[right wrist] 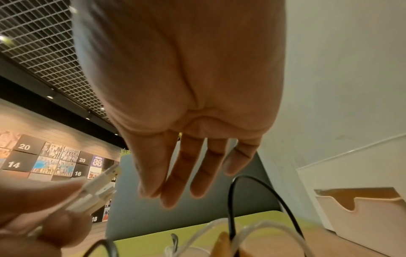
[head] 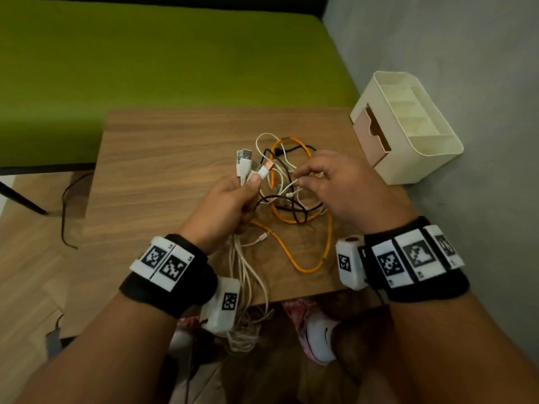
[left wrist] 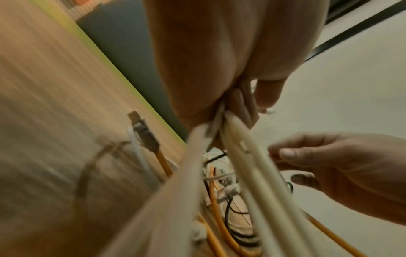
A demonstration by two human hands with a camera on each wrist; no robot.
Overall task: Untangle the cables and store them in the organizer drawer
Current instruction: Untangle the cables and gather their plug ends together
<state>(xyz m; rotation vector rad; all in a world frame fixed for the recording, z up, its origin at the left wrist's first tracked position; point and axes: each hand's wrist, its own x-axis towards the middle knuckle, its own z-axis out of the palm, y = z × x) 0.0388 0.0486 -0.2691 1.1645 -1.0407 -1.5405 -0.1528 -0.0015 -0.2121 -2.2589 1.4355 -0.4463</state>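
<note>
Several white cables [head: 243, 272] run through the person's left hand [head: 224, 205], whose fingers are curled round the bundle; their USB plugs [head: 245, 163] stick up past the thumb, and the loose lengths hang off the near edge of the wooden table [head: 163, 176]. From the left wrist view the same white cables [left wrist: 241, 156] emerge from the closed fist and stretch toward the camera. Just right of that hand lies the tangle on the tabletop: an orange cable [head: 315, 258] looping wide toward the near edge, a black cable [head: 294, 208] crossing it in several places, and thinner white strands mixed through the middle. The right hand [head: 338, 188] hovers over the right part of this knot with thumb and forefinger drawn together at a thin white strand; from the head view it looks like a pinch, though whether the strand is truly gripped cannot be told, and from the right wrist view the other fingers [right wrist: 197, 173] hang straight and relaxed above a black loop. Farther right, at the table's far right corner against the grey wall, stands the cream organizer [head: 408, 126], its pink drawer [head: 370, 141] pulled partly out toward the cables.
</note>
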